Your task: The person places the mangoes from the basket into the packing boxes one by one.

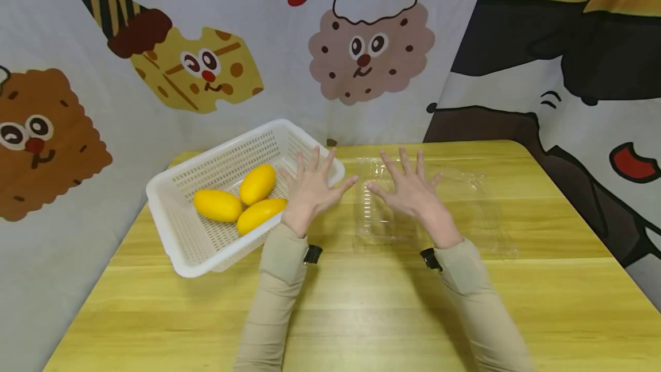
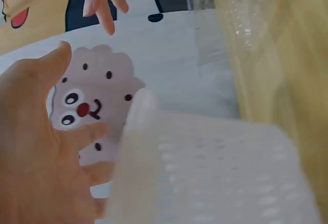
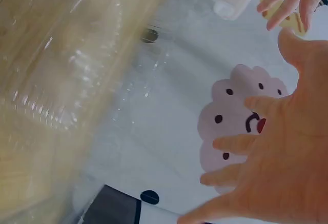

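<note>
My left hand [image 1: 310, 193] is raised with fingers spread, overlapping the right end of a white slotted plastic basket [image 1: 161, 225] in the head view. Inside the basket lie three smooth yellow mangoes [image 1: 218, 205]. Over a clear plastic clamshell box [image 1: 383, 229], which lies unfolded on the table, my right hand [image 1: 415, 195] is held up with its fingers fanned out. Neither hand holds anything. The left wrist view shows the left hand [image 2: 36, 126] beside the basket's wall [image 2: 220, 162]. In the right wrist view, the right hand [image 3: 287, 137] is apart from the shiny clear plastic [image 3: 56, 85].
Both the basket and the box stand on a wood-grain table [image 1: 341, 314], toward its back edge. Behind it hangs a white cloth [image 1: 279, 27] printed with cartoon biscuits and cheese. A dark band with a small black piece sits at each wrist.
</note>
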Available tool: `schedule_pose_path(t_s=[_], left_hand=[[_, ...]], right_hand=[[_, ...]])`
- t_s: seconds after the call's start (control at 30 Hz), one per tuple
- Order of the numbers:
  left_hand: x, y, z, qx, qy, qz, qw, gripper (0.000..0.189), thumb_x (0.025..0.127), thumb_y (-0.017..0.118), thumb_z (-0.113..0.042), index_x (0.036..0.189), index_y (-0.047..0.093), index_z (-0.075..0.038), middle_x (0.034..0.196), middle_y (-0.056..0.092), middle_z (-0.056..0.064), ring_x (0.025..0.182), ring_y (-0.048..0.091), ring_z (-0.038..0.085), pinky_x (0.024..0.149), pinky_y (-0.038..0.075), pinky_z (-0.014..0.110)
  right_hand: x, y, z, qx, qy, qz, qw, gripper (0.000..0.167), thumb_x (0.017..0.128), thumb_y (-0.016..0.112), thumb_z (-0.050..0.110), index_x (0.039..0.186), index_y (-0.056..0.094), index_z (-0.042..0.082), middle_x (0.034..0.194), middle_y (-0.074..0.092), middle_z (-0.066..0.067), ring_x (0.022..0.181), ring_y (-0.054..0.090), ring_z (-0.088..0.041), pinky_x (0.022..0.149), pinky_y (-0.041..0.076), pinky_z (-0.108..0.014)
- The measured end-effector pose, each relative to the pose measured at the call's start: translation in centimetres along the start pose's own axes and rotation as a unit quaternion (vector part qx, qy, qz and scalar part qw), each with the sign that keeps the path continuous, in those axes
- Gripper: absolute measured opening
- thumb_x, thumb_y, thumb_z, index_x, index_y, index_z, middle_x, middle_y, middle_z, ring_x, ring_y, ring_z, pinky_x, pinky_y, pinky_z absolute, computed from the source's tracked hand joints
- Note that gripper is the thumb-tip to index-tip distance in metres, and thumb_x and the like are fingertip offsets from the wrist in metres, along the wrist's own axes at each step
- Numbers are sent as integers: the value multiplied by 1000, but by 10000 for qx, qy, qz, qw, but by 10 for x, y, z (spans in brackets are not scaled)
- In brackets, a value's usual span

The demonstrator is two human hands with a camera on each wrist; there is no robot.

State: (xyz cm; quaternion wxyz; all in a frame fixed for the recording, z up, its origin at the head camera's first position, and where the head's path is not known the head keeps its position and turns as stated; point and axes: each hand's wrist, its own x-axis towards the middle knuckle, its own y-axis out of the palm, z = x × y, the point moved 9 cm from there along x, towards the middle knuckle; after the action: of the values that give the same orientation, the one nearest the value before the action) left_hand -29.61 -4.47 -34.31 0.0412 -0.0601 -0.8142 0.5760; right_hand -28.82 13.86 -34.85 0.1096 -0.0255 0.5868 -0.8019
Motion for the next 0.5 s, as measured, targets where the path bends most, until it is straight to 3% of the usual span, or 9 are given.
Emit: schedule_pose_path(t_s=[0.07,0.13,0.27,0.37,0.5], left_hand=[[-4,-8,0,-51,72,-30,10000,78,89,30,-73,153,14,-32,161,13,7,147,4,42,109,3,74],[-10,-20,-2,-116,252,-103,9996,72,93,35,-64,151,24,-24,158,25,9,145,20,40,113,16,67],[-24,-47,-4,-257,764,6,9967,54,98,46,-42,139,45,-7,140,52,16,124,53,35,102,45,50],[-37,-61,-4,-321,1024,466,9931,45,98,49,-34,131,52,-4,131,58,16,115,59,33,94,50,46],[-50,-75,-2,-325,1198,988,9873,44,98,50,-33,132,51,-4,131,58,15,118,57,32,97,48,46]], right_hand=[[-5,-5,-3,201,-112,26,9997,78,93,37,62,154,2,28,159,-11,-17,141,-15,-50,98,-2,-82],[-11,-12,-9,370,-242,82,9990,76,96,41,55,154,4,24,159,-6,-20,142,-9,-51,102,3,-79],[-24,-24,-32,393,-357,316,9981,73,98,47,42,154,12,11,157,5,-29,140,8,-54,108,17,-72],[-29,-24,-54,263,-283,549,9977,72,98,48,39,152,16,5,155,7,-32,139,13,-54,109,21,-69],[-31,-14,-78,80,-234,704,9972,74,97,48,41,151,16,1,152,8,-36,135,15,-58,107,21,-70]])
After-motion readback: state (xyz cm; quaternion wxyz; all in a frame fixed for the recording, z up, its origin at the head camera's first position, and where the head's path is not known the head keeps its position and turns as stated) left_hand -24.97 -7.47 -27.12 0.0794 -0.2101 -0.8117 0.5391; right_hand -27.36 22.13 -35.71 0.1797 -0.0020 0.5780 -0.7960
